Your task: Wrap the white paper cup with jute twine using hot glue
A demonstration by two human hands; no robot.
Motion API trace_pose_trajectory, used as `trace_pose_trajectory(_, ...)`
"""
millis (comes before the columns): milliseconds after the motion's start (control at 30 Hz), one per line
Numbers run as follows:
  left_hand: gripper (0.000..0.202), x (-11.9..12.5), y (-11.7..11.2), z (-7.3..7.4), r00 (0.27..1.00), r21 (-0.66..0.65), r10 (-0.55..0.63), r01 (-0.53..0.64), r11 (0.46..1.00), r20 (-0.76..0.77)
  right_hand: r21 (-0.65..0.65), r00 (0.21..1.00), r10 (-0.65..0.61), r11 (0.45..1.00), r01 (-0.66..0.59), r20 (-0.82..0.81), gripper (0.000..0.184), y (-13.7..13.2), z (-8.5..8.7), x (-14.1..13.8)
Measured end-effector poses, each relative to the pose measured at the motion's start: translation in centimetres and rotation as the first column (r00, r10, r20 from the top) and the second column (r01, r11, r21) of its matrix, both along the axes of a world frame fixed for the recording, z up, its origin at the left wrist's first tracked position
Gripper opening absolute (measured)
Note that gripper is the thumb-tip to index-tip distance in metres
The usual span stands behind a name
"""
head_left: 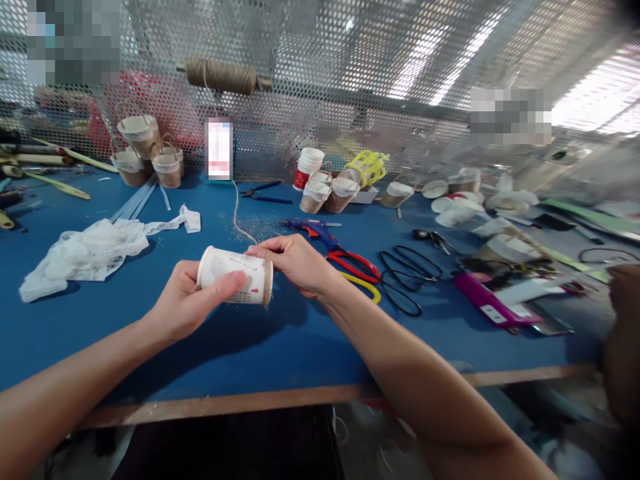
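Observation:
My left hand [193, 293] is wrapped round a white paper cup [227, 270], its thumb lying along the side. The cup is tipped sideways, rim to the left, and a band of brown twine [267, 283] circles its base end. At that base, the fingers of my right hand [295, 263] are pinched on a thin strand of twine [236, 213], which trails back over the table towards the phone. The fingertips are partly hidden behind the cup. Just beyond my right hand lies a blue glue gun [315, 230].
Red-handled [357, 263] and black-handled scissors [413, 273] lie at right, near a purple tool [490, 303]. White crumpled fabric [90, 257] lies left. Twine-covered cups [143, 150], a phone [219, 150] and pliers [265, 193] stand or lie behind. A twine spool [220, 73] hangs on the mesh.

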State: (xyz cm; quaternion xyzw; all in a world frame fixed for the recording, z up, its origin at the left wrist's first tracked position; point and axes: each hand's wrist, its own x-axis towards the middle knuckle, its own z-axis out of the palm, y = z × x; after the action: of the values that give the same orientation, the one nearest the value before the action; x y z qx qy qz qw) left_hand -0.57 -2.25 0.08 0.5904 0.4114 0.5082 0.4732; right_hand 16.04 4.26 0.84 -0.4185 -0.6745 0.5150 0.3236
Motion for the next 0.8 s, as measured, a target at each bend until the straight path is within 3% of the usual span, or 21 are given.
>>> trace_pose_trajectory(233,0.015,0.0,0.1,-0.1,0.997,-0.033,-0.015,0.018,0.999,0.072,-0.083,0.999,0.011,0.996,-0.015,-0.040,0.019,-0.1,0.2,-0.2)
trace_pose_trajectory(467,0.014,-0.2,-0.4,0.7,0.985,0.217,0.025,0.012,0.976,-0.170,-0.115,0.998,0.055,0.992,-0.050,0.040,0.016,0.1,-0.1,-0.3)
trace_pose_trajectory(567,0.011,-0.2,-0.5,1.1,0.968,0.375,0.073,0.023,0.927,-0.240,-0.046,0.993,0.034,0.999,-0.029,0.111,0.015,0.4,0.3,0.0)
trace_pose_trajectory(700,0.013,-0.4,-0.3,1.2,0.954,0.568,0.106,0.077,0.819,-0.281,0.133,0.976,-0.151,0.983,0.131,0.157,0.024,0.2,2.5,0.9)
trace_pose_trajectory(800,0.011,-0.6,0.0,0.9,0.940,0.655,0.137,0.109,0.748,-0.313,0.063,0.991,-0.068,0.996,0.061,0.117,0.033,-0.8,4.4,1.6)
